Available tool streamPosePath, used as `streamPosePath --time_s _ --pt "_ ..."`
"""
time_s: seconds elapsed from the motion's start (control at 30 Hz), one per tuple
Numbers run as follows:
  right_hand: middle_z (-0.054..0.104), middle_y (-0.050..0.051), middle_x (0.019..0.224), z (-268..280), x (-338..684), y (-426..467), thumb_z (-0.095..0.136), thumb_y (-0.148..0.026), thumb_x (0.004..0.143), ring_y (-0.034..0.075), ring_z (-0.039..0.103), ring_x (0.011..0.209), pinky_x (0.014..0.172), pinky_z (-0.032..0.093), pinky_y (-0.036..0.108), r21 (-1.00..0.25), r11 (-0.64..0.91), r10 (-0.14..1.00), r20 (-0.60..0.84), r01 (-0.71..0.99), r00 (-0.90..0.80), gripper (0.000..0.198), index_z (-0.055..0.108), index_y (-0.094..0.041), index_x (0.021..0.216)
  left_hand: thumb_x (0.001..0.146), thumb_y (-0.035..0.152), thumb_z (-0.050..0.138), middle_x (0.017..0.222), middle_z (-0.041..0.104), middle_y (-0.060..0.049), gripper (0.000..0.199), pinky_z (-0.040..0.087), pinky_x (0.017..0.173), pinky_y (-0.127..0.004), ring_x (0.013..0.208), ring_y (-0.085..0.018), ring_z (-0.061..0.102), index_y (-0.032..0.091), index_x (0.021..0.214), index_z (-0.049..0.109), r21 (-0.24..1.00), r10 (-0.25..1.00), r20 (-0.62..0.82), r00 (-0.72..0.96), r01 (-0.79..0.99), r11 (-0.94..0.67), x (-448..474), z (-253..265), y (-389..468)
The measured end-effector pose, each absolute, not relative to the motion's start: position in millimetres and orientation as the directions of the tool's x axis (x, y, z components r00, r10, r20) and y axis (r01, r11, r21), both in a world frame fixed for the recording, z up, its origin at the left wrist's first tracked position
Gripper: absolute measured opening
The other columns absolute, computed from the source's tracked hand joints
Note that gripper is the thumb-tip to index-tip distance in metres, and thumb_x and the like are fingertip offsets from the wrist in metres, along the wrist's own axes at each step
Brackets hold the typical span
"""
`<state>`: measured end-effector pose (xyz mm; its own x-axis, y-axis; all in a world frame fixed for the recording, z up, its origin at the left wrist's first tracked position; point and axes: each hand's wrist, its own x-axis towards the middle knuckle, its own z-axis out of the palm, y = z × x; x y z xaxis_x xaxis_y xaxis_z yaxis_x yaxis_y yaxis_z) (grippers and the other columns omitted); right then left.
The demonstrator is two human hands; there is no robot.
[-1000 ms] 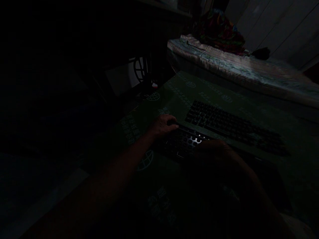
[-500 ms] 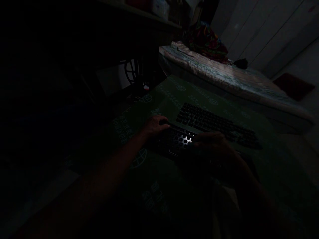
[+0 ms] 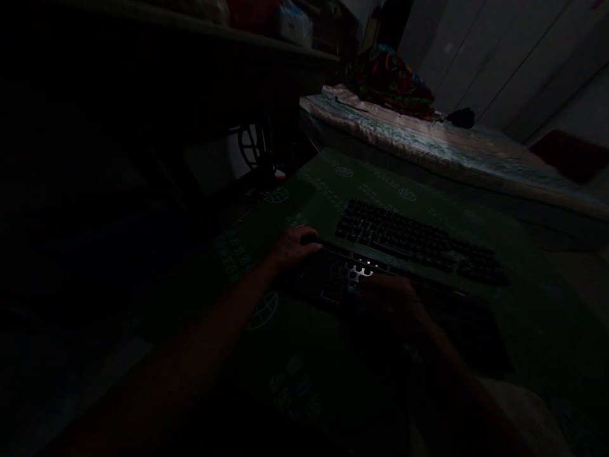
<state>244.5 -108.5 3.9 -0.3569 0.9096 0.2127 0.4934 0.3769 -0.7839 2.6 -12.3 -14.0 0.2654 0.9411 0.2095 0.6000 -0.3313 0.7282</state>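
Note:
A dark keyboard base (image 3: 476,320) without keycaps lies across the green cloth (image 3: 304,190), a bright patch of light on its switch plate. My left hand (image 3: 294,246) grips its far left corner, thumb along the top edge and fingers curled. Over the lit part, my right hand (image 3: 387,293) is closed with its fingertips low at the plate. A faint bluish tip shows by those fingers, but darkness hides what they hold. Just beyond the base, dark keycaps (image 3: 413,238) sit in rows in keyboard order.
Behind the cloth stands a bed (image 3: 428,143) with a patterned blanket (image 3: 394,79) heaped on it. A dark table (image 3: 238,38) with a wheel (image 3: 252,146) beneath it is at the upper left. Most of the room is very dark.
My right hand has moved left and slightly nearer over the keyboard base, uncovering more of its right end. My left hand keeps its hold at the corner.

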Motion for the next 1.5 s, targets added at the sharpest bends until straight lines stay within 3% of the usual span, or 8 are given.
streamPosePath --time_s 0.1,0.27,0.5,0.7,0.93,1.17,1.37,1.5 --pt "0.071 0.003 0.071 4.9 246.0 -111.3 0.062 -0.026 0.075 0.016 0.064 0.061 0.058 0.049 0.025 -0.772 0.412 0.881 0.203 0.484 -0.427 0.012 0.071 -0.018 0.077 0.07 0.039 0.059 0.097 0.066 -0.004 0.029 0.047 0.085 -0.036 0.09 -0.021 0.061 0.02 0.09 0.065 0.729 0.942 0.207 0.265 0.6 -0.329 2.8 -13.8 -12.7" --pt "0.07 0.004 0.076 3.4 240.2 -109.1 0.059 -0.025 0.077 0.016 0.063 0.065 0.062 0.049 0.026 -0.733 0.444 0.889 0.286 0.515 -0.359 0.012 0.07 -0.019 0.081 0.07 0.04 0.059 0.096 0.066 -0.004 0.03 0.047 0.084 -0.036 0.091 -0.021 0.061 0.019 0.091 0.065 0.739 0.944 0.2 0.261 0.593 -0.321 2.9 -14.0 -13.1" --pt "0.065 0.001 0.066 16.6 247.6 -110.8 0.058 -0.02 0.075 0.013 0.058 0.058 0.052 0.042 0.022 -0.747 0.357 0.874 0.056 0.561 -0.483 0.011 0.069 -0.016 0.074 0.07 0.038 0.059 0.098 0.066 -0.004 0.028 0.047 0.085 -0.036 0.092 -0.021 0.061 0.02 0.091 0.065 0.727 0.942 0.199 0.268 0.604 -0.326 2.6 -13.8 -13.4" --pt "0.068 0.003 0.073 15.2 251.7 -111.4 0.06 -0.024 0.075 0.015 0.06 0.065 0.06 0.045 0.025 -0.799 0.334 0.876 0.068 0.5 -0.477 0.014 0.07 -0.016 0.079 0.07 0.039 0.06 0.099 0.066 -0.004 0.028 0.047 0.086 -0.036 0.093 -0.021 0.06 0.02 0.091 0.065 0.732 0.946 0.193 0.261 0.603 -0.316 2.6 -12.4 -12.8" --pt "0.066 0.002 0.068 31.7 269.7 -113.0 0.063 -0.022 0.074 0.015 0.059 0.063 0.058 0.045 0.024 -0.857 0.139 0.887 -0.114 0.496 -0.447 0.01 0.07 -0.015 0.071 0.07 0.041 0.06 0.097 0.067 -0.003 0.028 0.047 0.085 -0.034 0.093 -0.021 0.06 0.021 0.089 0.065 0.716 0.942 0.206 0.265 0.616 -0.33 1.7 -10.9 -12.8" --pt "0.062 0.001 0.066 17.4 259.1 -109.3 0.063 -0.026 0.073 0.013 0.056 0.061 0.056 0.043 0.023 -0.859 0.231 0.951 0.099 0.457 -0.293 0.012 0.068 -0.016 0.071 0.07 0.044 0.06 0.098 0.068 -0.003 0.032 0.047 0.084 -0.033 0.091 -0.021 0.061 0.021 0.091 0.066 0.722 0.947 0.21 0.244 0.614 -0.319 0.3 -14.1 -10.7" --pt "0.059 0.0 0.064 17.1 252.5 -111.6 0.059 -0.023 0.076 0.011 0.052 0.058 0.055 0.041 0.022 -0.842 0.243 0.912 0.029 0.481 -0.41 0.012 0.065 -0.014 0.072 0.07 0.044 0.06 0.101 0.067 -0.004 0.033 0.047 0.085 -0.034 0.093 -0.022 0.061 0.02 0.092 0.066 0.721 0.948 0.196 0.25 0.619 -0.312 -0.4 -13.3 -10.2" --pt "0.058 0.0 0.065 15.3 251.6 -110.9 0.058 -0.024 0.077 0.011 0.051 0.059 0.054 0.04 0.022 -0.847 0.236 0.946 0.088 0.477 -0.311 0.013 0.065 -0.015 0.073 0.071 0.043 0.06 0.101 0.067 -0.005 0.032 0.047 0.086 -0.036 0.094 -0.022 0.061 0.02 0.092 0.066 0.712 0.95 0.185 0.25 0.632 -0.305 0.2 -11.1 -11.3"
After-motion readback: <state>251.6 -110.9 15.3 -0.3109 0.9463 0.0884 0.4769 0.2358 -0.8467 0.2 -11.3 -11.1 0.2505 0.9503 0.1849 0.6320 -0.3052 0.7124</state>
